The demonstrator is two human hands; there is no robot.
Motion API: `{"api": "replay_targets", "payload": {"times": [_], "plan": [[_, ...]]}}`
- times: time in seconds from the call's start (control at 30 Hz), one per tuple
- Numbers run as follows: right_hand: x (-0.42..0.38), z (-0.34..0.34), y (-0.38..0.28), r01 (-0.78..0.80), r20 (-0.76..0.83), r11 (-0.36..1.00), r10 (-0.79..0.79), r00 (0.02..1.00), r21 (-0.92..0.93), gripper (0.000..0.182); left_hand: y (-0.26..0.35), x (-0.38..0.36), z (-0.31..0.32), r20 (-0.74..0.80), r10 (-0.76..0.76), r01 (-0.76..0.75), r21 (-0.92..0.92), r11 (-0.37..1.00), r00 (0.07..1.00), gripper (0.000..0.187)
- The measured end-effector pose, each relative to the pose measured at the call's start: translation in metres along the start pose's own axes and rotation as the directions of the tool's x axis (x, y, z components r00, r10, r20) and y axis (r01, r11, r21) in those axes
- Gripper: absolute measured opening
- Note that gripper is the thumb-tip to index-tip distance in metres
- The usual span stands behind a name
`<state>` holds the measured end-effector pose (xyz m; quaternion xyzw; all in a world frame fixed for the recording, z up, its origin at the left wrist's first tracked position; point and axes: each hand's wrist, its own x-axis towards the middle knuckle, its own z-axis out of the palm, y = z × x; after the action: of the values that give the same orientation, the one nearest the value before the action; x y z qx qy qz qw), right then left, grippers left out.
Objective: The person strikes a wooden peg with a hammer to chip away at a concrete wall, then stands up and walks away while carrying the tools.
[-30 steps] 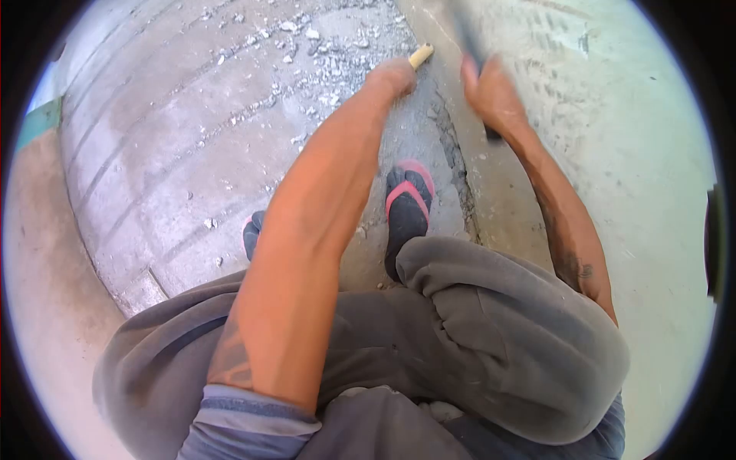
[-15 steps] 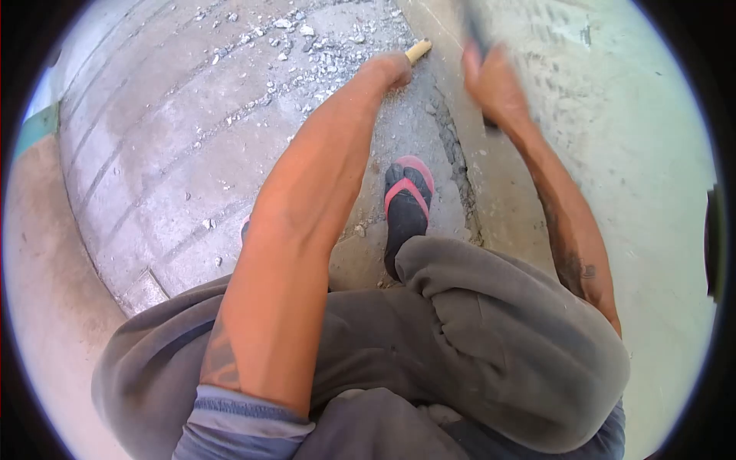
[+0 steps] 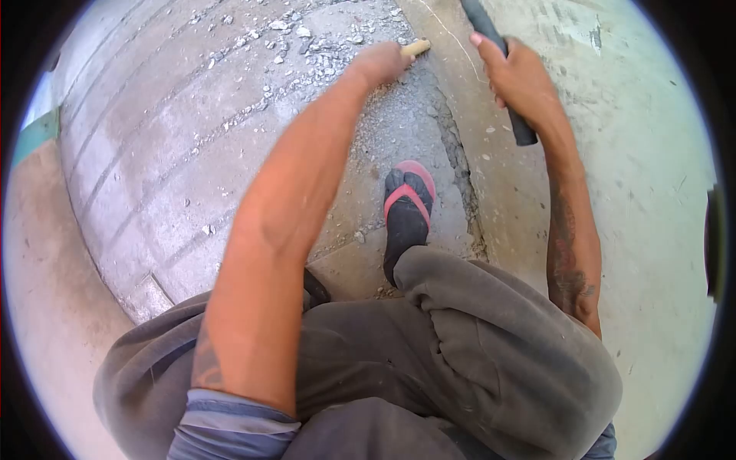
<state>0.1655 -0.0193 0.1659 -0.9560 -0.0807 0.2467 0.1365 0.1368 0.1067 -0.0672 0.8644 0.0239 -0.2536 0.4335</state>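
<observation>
My left hand [image 3: 382,64] is closed around a pale yellow rod [image 3: 416,48], perhaps a chisel; its rounded end sticks out toward the right and the rest is hidden in my fist. Grey broken concrete [image 3: 349,54] lies around that hand. My right hand [image 3: 523,80] grips the dark handle of a tool, likely a hammer [image 3: 524,126]. The handle slants up to the left, and its far end is cut off by the top of the view. Both hands are apart from each other.
A jagged broken edge [image 3: 460,172] runs along the floor beside a smooth concrete strip [image 3: 502,192]. My foot in a pink flip-flop [image 3: 406,195] stands left of this edge. Grooved concrete floor [image 3: 146,146] spreads to the left, with scattered chips.
My right hand has swung to the right and slightly down with the dark-handled tool, which shows less blur. The left hand, holding the yellow rod, has shifted slightly left.
</observation>
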Motion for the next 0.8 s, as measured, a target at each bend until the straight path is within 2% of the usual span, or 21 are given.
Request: {"api": "replay_targets", "payload": {"times": [0.03, 0.1, 0.13, 0.2, 0.23, 0.3, 0.33, 0.43, 0.47, 0.5, 0.53, 0.63, 0.67, 0.7, 0.73, 0.8], "plan": [[-0.002, -0.006, -0.008, 0.016, -0.017, 1.000, -0.015, 1.000, 0.026, 0.052, -0.005, 0.002, -0.017, 0.082, 0.019, -0.009, -0.114, 0.993, 0.996, 0.056], [-0.002, -0.014, -0.027, 0.058, -0.055, 0.996, -0.054, 0.997, 0.075, 0.049, -0.003, 0.001, -0.029, 0.216, -0.092, 0.126, -0.153, 0.980, 0.972, 0.056], [-0.002, -0.016, -0.033, 0.087, -0.080, 0.994, -0.082, 0.993, 0.073, 0.048, -0.001, -0.002, -0.029, 0.209, -0.096, 0.131, -0.162, 0.978, 0.973, 0.056], [-0.008, -0.026, -0.057, 0.023, -0.048, 0.997, -0.019, 0.999, 0.076, 0.043, 0.001, -0.006, -0.023, 0.199, -0.107, 0.143, -0.177, 0.974, 0.974, 0.055], [-0.009, -0.029, -0.063, -0.011, -0.031, 0.997, 0.013, 0.999, 0.073, 0.040, -0.005, -0.003, -0.010, 0.115, -0.087, 0.107, -0.174, 0.979, 0.990, 0.053], [0.002, -0.015, -0.038, 0.110, -0.056, 0.993, -0.107, 0.993, 0.041, 0.047, -0.015, -0.002, 0.015, -0.050, -0.046, 0.037, -0.167, 0.985, 0.998, 0.048], [0.008, -0.003, -0.021, 0.173, -0.063, 0.985, -0.171, 0.983, 0.024, 0.050, -0.005, -0.017, 0.020, -0.102, -0.091, 0.070, -0.200, 0.977, 0.991, 0.047], [0.026, 0.042, 0.027, 0.200, -0.142, 0.922, -0.259, 0.955, -0.332, 0.058, 0.008, -0.030, 0.031, -0.167, -0.200, 0.163, -0.213, 0.963, 0.965, 0.046], [0.031, 0.041, 0.026, 0.140, 0.028, 0.935, -0.139, 0.990, -0.327, 0.057, 0.010, -0.029, 0.026, -0.123, -0.228, 0.195, -0.235, 0.952, 0.966, 0.045], [0.034, 0.039, 0.019, 0.079, 0.197, 0.939, -0.013, 0.980, -0.334, 0.057, 0.010, -0.027, 0.025, -0.093, -0.228, 0.203, -0.216, 0.955, 0.969, 0.045], [0.037, 0.038, 0.012, 0.019, 0.353, 0.937, 0.113, 0.929, -0.350, 0.056, 0.009, -0.022, 0.021, -0.066, -0.227, 0.211, -0.194, 0.958, 0.972, 0.045], [0.046, 0.010, -0.030, 0.131, 0.210, 0.954, -0.075, 0.975, -0.270, 0.059, 0.008, -0.017, 0.017, -0.007, -0.237, 0.232, -0.173, 0.957, 0.971, 0.042], [0.046, 0.000, -0.045, 0.209, 0.089, 0.951, -0.194, 0.977, -0.228, 0.059, 0.010, -0.015, 0.018, 0.011, -0.240, 0.238, -0.181, 0.954, 0.971, 0.041], [0.045, -0.012, -0.066, 0.297, -0.045, 0.934, -0.311, 0.949, -0.197, 0.058, 0.008, -0.011, 0.017, 0.003, -0.219, 0.216, -0.170, 0.961, 0.976, 0.041], [0.027, -0.028, -0.101, 0.335, -0.149, 0.936, -0.349, 0.925, -0.112, 0.050, 0.005, -0.010, 0.019, 0.004, -0.200, 0.198, -0.159, 0.967, 0.980, 0.040], [0.010, -0.033, -0.124, 0.458, -0.357, 0.889, -0.419, 0.834, 0.026, 0.052, 0.006, -0.013, 0.022, 0.047, -0.202, 0.206, -0.139, 0.969, 0.978, 0.035]]}}
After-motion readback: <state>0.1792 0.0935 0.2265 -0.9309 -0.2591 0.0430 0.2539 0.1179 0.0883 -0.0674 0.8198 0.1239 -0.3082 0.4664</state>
